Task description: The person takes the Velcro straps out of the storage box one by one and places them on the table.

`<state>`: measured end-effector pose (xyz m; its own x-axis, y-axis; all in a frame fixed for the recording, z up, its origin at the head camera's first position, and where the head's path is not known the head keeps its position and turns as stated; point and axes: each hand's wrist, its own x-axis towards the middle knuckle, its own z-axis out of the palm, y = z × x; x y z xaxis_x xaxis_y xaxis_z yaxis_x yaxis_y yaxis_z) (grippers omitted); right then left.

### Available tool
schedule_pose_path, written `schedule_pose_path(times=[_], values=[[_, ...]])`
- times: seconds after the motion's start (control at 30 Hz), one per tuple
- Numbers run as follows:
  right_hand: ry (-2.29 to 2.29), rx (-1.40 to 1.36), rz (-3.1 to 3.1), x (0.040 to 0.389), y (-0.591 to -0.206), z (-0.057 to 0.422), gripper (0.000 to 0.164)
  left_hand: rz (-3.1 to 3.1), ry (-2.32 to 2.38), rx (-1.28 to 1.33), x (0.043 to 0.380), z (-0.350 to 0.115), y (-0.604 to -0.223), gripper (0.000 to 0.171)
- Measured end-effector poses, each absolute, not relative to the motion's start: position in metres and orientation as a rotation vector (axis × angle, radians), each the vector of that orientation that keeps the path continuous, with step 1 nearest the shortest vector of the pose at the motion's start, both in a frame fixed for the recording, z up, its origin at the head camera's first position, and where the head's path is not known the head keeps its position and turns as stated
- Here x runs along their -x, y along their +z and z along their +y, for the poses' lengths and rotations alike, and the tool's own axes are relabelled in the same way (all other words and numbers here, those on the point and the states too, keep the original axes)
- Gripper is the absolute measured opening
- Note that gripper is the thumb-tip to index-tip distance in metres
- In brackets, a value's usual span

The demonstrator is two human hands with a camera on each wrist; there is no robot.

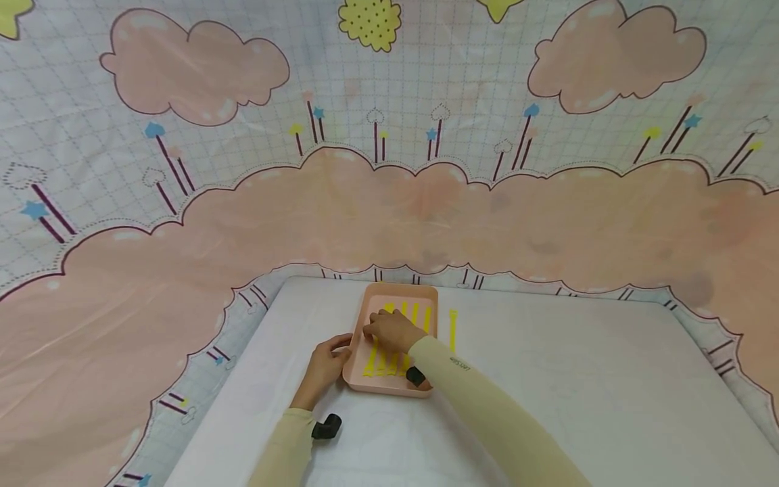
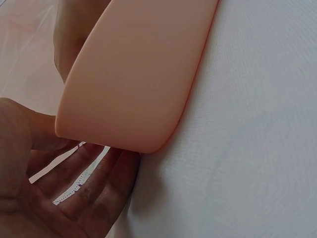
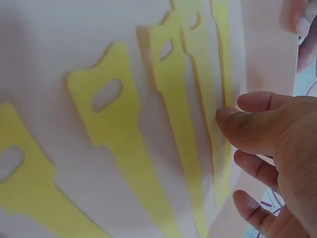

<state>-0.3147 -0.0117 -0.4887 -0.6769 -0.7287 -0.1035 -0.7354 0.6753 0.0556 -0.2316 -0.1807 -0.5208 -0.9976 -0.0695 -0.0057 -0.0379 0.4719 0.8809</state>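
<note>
Touching the blade of a flat yellow saw-shaped cutout (image 3: pixel 206 106), my right hand (image 1: pixel 394 330) is inside a shallow pink rectangular tray (image 1: pixel 389 390) with rounded corners; I cannot tell whether the thumb pinches the piece or merely rests on it. My left hand (image 1: pixel 326 365), thumb and fingers apart, lies against the tray's outer wall on the left. The touched piece is near that same side; further yellow saw-shaped cutouts (image 3: pixel 111 104) lie alongside it in the tray, oval holes in their handles. Just right of the tray, a lone narrow yellow piece (image 1: pixel 453 331) lies on the white counter (image 1: pixel 578 379). Pale yellow sleeves (image 1: pixel 487 399) cover my forearms; beyond the counter is a backdrop (image 1: pixel 426 210) printed with pink clouds.
</note>
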Motion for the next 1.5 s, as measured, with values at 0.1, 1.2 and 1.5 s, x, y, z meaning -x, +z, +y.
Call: schedule_pose_path(times=[0.1,1.2,1.5], values=[[0.166,1.248,2.806,0.315,-0.487,-0.011,0.031,-2.657,-1.619,-0.104,0.232,-0.181,-0.52,0.036],[0.145,1.637,2.937,0.316,-0.488,-0.002,0.013,-2.663,-1.598,-0.087,0.228,-0.175,-0.518,0.035],[-0.013,1.621,2.977,0.314,-0.474,0.002,0.003,-2.648,-1.61,-0.108,0.231,-0.182,-0.521,0.035]])
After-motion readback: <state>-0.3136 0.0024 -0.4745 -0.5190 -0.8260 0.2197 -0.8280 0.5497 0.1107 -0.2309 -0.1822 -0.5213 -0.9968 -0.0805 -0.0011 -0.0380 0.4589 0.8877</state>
